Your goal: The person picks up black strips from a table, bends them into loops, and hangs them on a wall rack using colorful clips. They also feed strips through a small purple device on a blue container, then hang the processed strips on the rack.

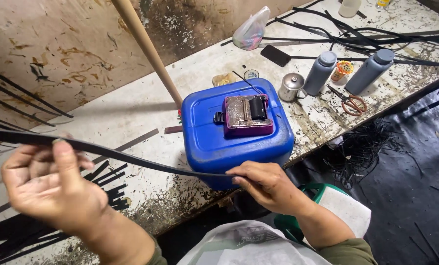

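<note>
Both hands hold one long black strip (pixel 131 158) stretched between them. The left hand (pixel 47 184) is closed around it, thumb pressed along the top, and the strip runs on past that hand toward the left edge. The right hand (pixel 267 185) pinches the other end between thumb and fingers.

Just beyond the right hand, almost touching the strip, stands a blue plastic jerrycan (pixel 239 135) lying flat on the table (pixel 131 110), with a small purple roller device (pixel 248 115) on top. A wooden pole (pixel 148 49) rises at a slant beyond the can, between the two hands.

Farther right of the right hand stand two grey bottles (pixel 321 72) (pixel 371 70), one small metal can (pixel 291 87), a little colourful round container (pixel 343 70) and one pair of scissors (pixel 349 100). A dark phone (pixel 276 55) and a clear plastic bag (pixel 251 29) lie farther back. Below the left hand lies a heap of cut black strips (pixel 106 184).
</note>
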